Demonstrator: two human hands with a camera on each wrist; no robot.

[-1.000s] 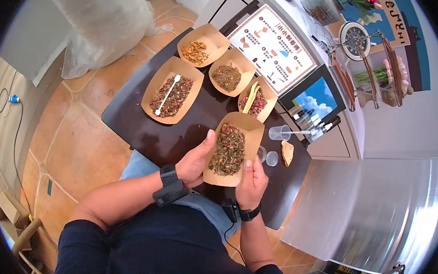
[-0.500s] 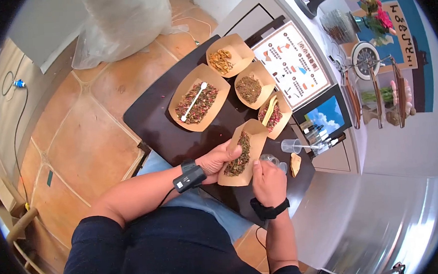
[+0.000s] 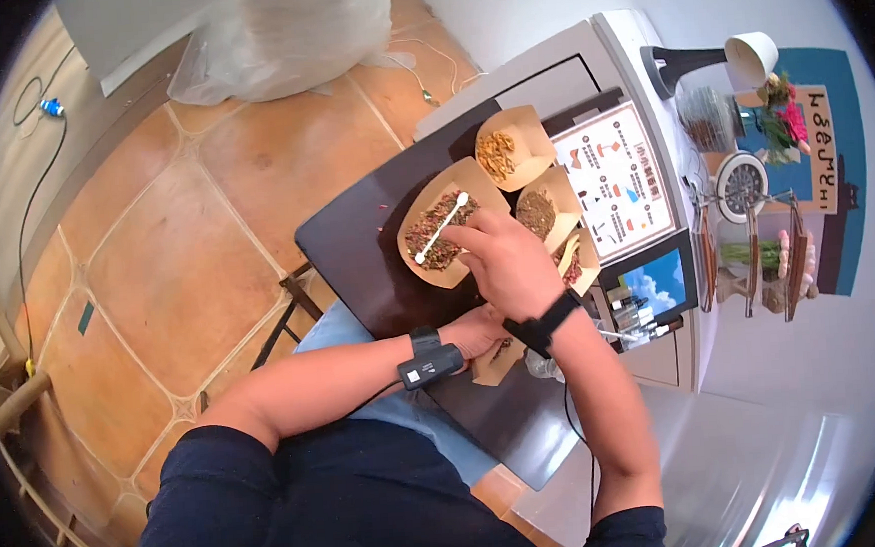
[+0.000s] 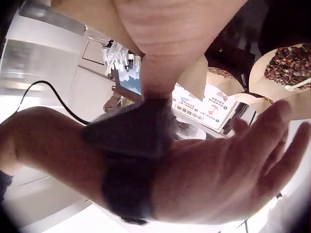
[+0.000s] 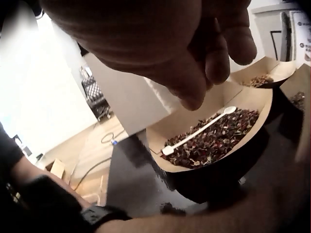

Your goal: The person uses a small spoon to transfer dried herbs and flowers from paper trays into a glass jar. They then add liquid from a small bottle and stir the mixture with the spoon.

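My left hand (image 3: 478,331) holds a brown paper tray (image 3: 494,372) of dried herb mix near the table's front edge; the right wrist hides much of it. My right hand (image 3: 517,269) reaches across over the left hand, its fingers loosely bent and pointing down with nothing between them. Below those fingertips stands another paper tray (image 3: 481,193) of dried reddish flower pieces (image 5: 228,141). Across these pieces lies a small white double-ended spoon (image 5: 199,131). In the right wrist view, a small gap shows between the fingertips and the spoon.
Further paper trays hold orange-brown dried bits (image 3: 497,157), brown crumbs (image 3: 535,213) and rose petals with a pale yellow scoop (image 3: 568,255). An instruction sheet (image 3: 617,177) and a screen (image 3: 654,288) with small bottles stand along the table's far side, before a white cabinet.
My right hand has let go of the held tray and moved up and left over the tray with the white spoon. The left hand keeps its tray, and the head view has shifted.
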